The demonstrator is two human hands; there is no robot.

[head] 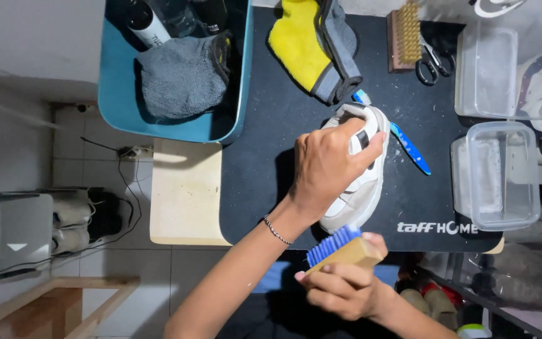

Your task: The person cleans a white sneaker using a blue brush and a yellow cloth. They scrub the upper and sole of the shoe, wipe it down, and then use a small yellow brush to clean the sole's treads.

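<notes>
My left hand (330, 166) grips a white sneaker (362, 194) from above and holds it on the black mat (271, 150). A thin bracelet sits on that wrist. Near the mat's front edge my right hand (346, 285) holds a wooden brush with blue bristles (340, 248), bristles turned up and toward the shoe's near end, close to it. A blue toothbrush (409, 145) lies on the mat just right of the shoe, partly hidden behind it.
A blue tub (115, 94) with a grey cloth and bottles sits at the back left. A yellow and grey cloth (312, 47), a wooden brush (403, 34), scissors (434, 63) and two clear plastic containers (497, 176) line the back and right. Tiled floor lies left.
</notes>
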